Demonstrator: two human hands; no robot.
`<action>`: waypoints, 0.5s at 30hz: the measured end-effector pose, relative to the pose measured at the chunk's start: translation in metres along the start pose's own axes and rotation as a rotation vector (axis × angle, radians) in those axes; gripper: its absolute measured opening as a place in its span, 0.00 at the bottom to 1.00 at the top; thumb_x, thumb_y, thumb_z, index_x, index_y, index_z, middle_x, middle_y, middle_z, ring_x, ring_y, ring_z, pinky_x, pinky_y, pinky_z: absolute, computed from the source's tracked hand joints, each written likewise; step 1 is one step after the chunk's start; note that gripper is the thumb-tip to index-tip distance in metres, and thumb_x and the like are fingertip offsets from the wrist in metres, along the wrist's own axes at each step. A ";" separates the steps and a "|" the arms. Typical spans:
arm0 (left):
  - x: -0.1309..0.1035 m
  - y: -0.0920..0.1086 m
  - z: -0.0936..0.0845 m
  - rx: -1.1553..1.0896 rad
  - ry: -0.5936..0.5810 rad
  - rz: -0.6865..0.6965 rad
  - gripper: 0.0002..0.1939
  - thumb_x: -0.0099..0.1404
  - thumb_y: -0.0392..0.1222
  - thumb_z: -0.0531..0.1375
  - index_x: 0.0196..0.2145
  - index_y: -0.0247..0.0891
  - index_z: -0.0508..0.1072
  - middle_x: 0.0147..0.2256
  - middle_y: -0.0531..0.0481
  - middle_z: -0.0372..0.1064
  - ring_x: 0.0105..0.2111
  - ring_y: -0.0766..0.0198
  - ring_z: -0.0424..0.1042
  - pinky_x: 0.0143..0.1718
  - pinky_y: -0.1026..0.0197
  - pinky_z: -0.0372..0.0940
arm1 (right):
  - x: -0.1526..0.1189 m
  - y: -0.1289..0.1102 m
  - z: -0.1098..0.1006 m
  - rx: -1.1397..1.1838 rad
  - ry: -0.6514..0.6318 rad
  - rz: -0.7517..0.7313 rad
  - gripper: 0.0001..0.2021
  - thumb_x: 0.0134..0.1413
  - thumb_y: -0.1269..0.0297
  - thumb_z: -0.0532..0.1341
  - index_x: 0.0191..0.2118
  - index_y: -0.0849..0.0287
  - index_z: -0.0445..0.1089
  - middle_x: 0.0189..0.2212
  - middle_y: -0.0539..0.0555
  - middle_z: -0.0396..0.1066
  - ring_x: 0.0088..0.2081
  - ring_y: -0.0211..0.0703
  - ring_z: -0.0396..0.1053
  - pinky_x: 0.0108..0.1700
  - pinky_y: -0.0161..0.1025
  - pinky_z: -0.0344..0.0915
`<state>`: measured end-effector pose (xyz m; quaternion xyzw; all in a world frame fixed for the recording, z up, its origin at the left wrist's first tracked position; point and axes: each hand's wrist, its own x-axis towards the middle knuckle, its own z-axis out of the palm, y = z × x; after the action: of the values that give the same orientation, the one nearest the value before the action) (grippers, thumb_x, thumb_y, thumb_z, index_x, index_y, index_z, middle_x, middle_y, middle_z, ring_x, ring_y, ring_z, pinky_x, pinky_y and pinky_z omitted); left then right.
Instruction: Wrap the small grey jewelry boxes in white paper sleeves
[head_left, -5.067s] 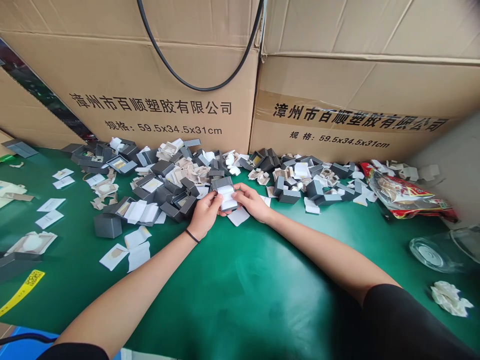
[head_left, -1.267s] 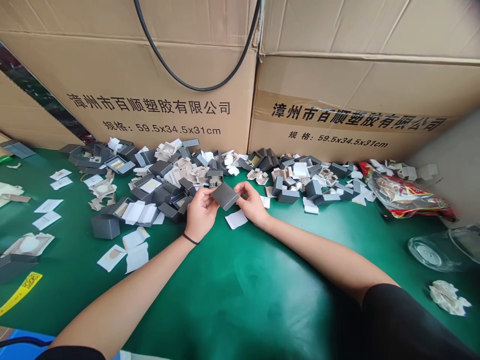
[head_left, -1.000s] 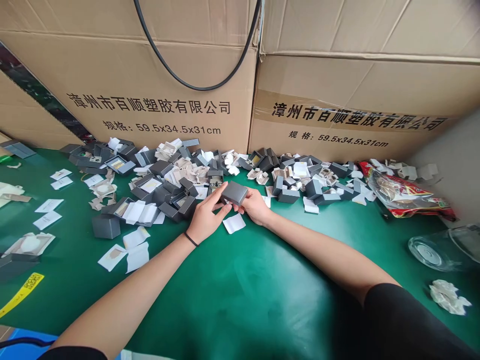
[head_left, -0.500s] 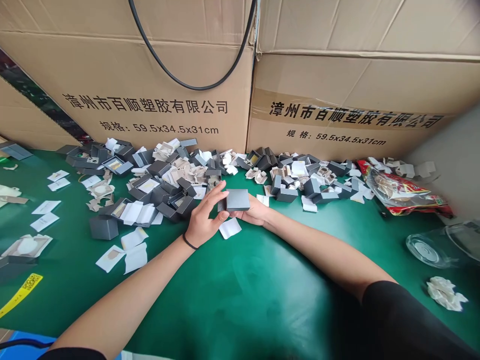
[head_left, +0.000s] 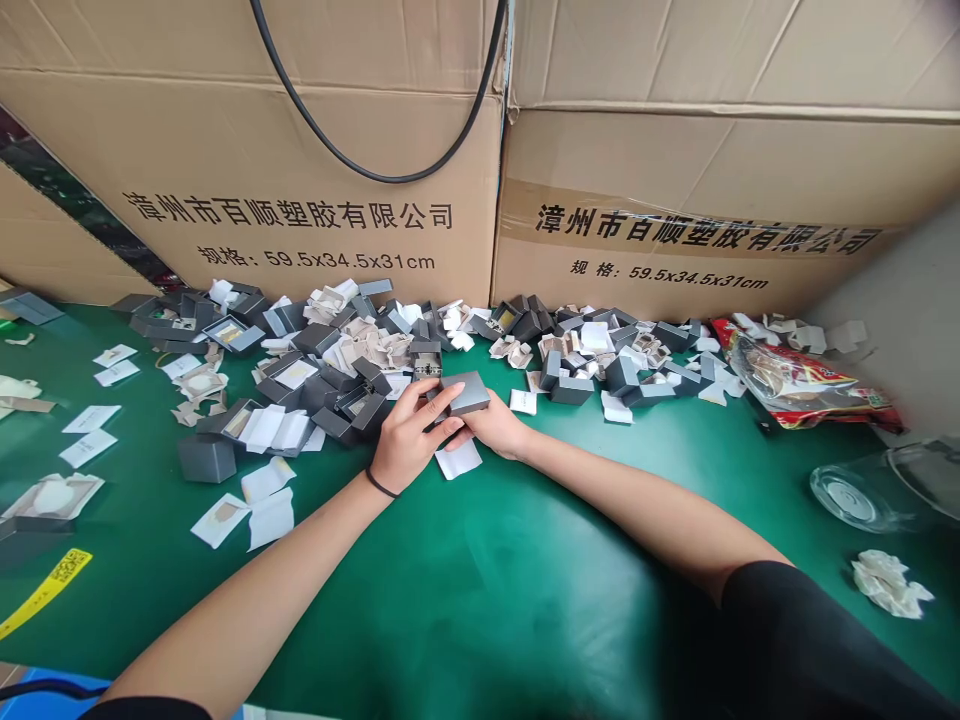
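Observation:
A small dark grey box (head_left: pixel 466 393) is held between my two hands above the green table (head_left: pixel 495 580). My left hand (head_left: pixel 412 428) grips its left side, fingers over the top edge and thumb at the near face. From the right and below, my right hand (head_left: pixel 496 424) supports it, with some fingers hidden behind the box. Just under the hands lies a white paper slip (head_left: pixel 459 459). Behind them, another grey box (head_left: pixel 427 360) stands open at the edge of a heap.
Grey boxes (head_left: pixel 208 457), card inserts and white papers spread along the back, before large cartons (head_left: pixel 315 150). A red snack bag (head_left: pixel 810 380), clear plastic container (head_left: pixel 855 498) and crumpled paper (head_left: pixel 891 583) lie at right. A yellow tag (head_left: pixel 45 592) is at left. A black cable (head_left: pixel 390 178) hangs above.
The grey box has tilted and turned so its top shows more, and shifted slightly left. My left fingers have closed further over it. The scattered things lie as before.

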<state>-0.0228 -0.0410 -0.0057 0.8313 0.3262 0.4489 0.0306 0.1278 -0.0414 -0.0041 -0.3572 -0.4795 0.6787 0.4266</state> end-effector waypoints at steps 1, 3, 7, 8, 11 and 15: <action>0.000 0.000 0.000 0.010 0.004 0.004 0.19 0.62 0.45 0.56 0.52 0.44 0.68 0.46 0.43 0.64 0.45 0.60 0.67 0.43 0.60 0.66 | 0.000 0.000 0.001 -0.021 0.016 0.003 0.16 0.47 0.62 0.59 0.44 0.58 0.66 0.34 0.52 0.70 0.30 0.39 0.69 0.27 0.37 0.72; 0.000 0.000 0.000 0.027 0.009 0.022 0.19 0.62 0.45 0.56 0.51 0.45 0.68 0.46 0.43 0.63 0.45 0.59 0.66 0.44 0.59 0.66 | 0.001 0.000 0.001 -0.085 0.068 0.016 0.16 0.48 0.63 0.58 0.44 0.58 0.65 0.35 0.53 0.70 0.29 0.39 0.69 0.25 0.36 0.71; 0.000 0.000 -0.001 0.044 0.010 0.066 0.20 0.62 0.44 0.56 0.52 0.45 0.67 0.48 0.42 0.62 0.47 0.57 0.65 0.45 0.56 0.66 | 0.004 0.004 -0.001 -0.135 0.089 0.016 0.14 0.44 0.67 0.59 0.41 0.59 0.65 0.29 0.50 0.69 0.21 0.35 0.65 0.21 0.34 0.66; 0.000 0.001 -0.001 0.050 0.018 0.064 0.20 0.62 0.44 0.57 0.52 0.45 0.67 0.48 0.42 0.62 0.47 0.57 0.65 0.45 0.57 0.66 | 0.004 0.003 -0.002 -0.097 0.057 0.004 0.14 0.43 0.67 0.60 0.40 0.59 0.65 0.26 0.49 0.68 0.20 0.33 0.63 0.21 0.33 0.65; 0.003 0.002 -0.003 0.063 0.057 0.031 0.20 0.62 0.44 0.57 0.52 0.44 0.67 0.47 0.42 0.62 0.47 0.57 0.66 0.45 0.58 0.66 | 0.003 0.001 -0.004 0.049 -0.040 -0.040 0.12 0.44 0.65 0.60 0.37 0.60 0.64 0.22 0.45 0.63 0.21 0.30 0.59 0.24 0.31 0.62; 0.005 0.003 -0.005 -0.030 0.005 0.037 0.19 0.64 0.46 0.53 0.52 0.44 0.67 0.49 0.42 0.63 0.48 0.57 0.66 0.46 0.58 0.66 | 0.001 -0.002 -0.008 0.104 -0.046 -0.060 0.15 0.41 0.63 0.64 0.38 0.60 0.65 0.23 0.45 0.63 0.23 0.28 0.57 0.24 0.28 0.57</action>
<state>-0.0233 -0.0416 0.0017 0.8356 0.3041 0.4563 0.0341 0.1349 -0.0369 -0.0044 -0.3044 -0.4638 0.6976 0.4534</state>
